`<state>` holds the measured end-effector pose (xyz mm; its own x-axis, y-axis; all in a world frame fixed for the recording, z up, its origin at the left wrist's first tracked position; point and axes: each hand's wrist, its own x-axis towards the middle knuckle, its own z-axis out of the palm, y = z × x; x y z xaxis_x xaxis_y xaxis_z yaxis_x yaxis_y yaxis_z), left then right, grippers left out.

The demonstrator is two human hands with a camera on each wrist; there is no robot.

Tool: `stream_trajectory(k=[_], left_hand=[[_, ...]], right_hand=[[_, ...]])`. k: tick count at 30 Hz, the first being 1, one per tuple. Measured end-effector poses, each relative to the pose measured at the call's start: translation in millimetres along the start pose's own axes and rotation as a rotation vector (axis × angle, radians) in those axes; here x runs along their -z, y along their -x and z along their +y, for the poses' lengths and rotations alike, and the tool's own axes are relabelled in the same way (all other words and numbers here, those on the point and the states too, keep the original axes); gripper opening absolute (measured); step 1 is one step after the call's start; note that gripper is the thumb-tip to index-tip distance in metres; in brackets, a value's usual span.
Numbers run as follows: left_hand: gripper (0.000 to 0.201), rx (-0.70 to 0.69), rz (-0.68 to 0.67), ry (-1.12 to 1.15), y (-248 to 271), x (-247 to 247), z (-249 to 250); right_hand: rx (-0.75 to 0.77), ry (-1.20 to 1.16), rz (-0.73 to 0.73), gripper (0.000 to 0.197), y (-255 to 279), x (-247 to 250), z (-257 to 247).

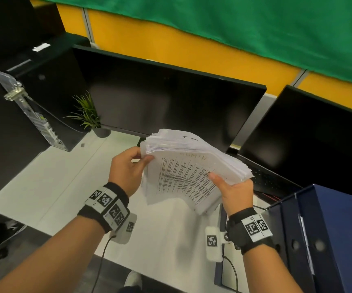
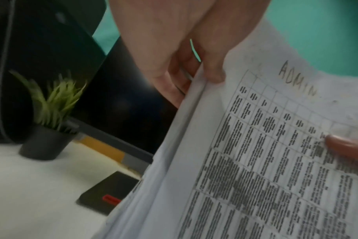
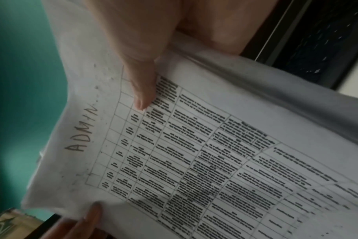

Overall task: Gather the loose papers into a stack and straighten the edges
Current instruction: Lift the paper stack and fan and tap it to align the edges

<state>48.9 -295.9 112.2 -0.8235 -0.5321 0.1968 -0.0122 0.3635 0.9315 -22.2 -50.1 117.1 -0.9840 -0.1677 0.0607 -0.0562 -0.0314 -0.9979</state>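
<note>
A thick stack of white papers (image 1: 183,166) is held tilted in the air above the white desk (image 1: 65,187), between both hands. Its top sheet (image 2: 266,153) carries a printed table and the handwritten word ADMIN (image 3: 82,131). My left hand (image 1: 128,166) grips the stack's left edge, thumb on top and fingers behind. My right hand (image 1: 232,187) holds the right edge, with its thumb (image 3: 142,90) pressed on the top sheet and fingers underneath. The edges of the sheets (image 1: 156,142) are fanned and uneven at the far end.
Two dark monitors (image 1: 166,98) (image 1: 310,132) stand behind the stack, with a keyboard (image 1: 270,180) under the right one. A small potted plant (image 1: 90,117) sits at the left. Blue binders (image 1: 327,233) stand at the right. A black device with a red mark (image 2: 106,192) lies on the desk.
</note>
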Motion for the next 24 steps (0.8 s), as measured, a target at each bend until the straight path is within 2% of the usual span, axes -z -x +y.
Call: stream_trajectory(k=[4, 6, 9, 10, 11, 13, 15, 17, 19, 22, 24], left_hand=[[0.030, -0.131, -0.003, 0.228, -2, -1, 36], [0.032, -0.193, 0.051, 0.166, -5, -5, 50], [0.007, -0.185, 0.102, 0.018, -15, -10, 64], [0.005, -0.184, 0.122, -0.026, -18, -10, 65], [0.007, -0.196, 0.114, -0.034, -18, -10, 66], [0.005, -0.228, 0.006, 0.012, -16, -8, 67], [0.018, -0.281, -0.072, -0.002, -15, -7, 66], [0.005, -0.304, -0.058, -0.076, -16, -7, 65], [0.008, -0.286, -0.004, -0.111, -17, -9, 64], [0.023, -0.140, 0.098, -0.010, -18, -12, 59], [0.021, -0.061, 0.118, 0.070, -19, -13, 57]], right_hand=[[0.002, 0.024, -0.031, 0.040, 2, -1, -2], [0.007, 0.039, -0.035, 0.042, 4, -3, -2], [0.013, 0.052, -0.045, 0.045, 5, -4, -4], [0.016, 0.054, -0.049, 0.045, 6, -4, -4], [0.019, 0.054, -0.044, 0.044, 6, -4, -5], [0.029, 0.047, -0.018, 0.043, 5, -4, -5], [0.036, 0.051, 0.000, 0.043, 3, -4, -6], [0.034, 0.064, 0.007, 0.045, 2, -4, -5], [0.037, 0.076, 0.019, 0.045, 1, -4, -5], [0.034, 0.075, 0.016, 0.042, 0, -5, -3], [0.023, 0.077, 0.018, 0.042, 0, -5, -2]])
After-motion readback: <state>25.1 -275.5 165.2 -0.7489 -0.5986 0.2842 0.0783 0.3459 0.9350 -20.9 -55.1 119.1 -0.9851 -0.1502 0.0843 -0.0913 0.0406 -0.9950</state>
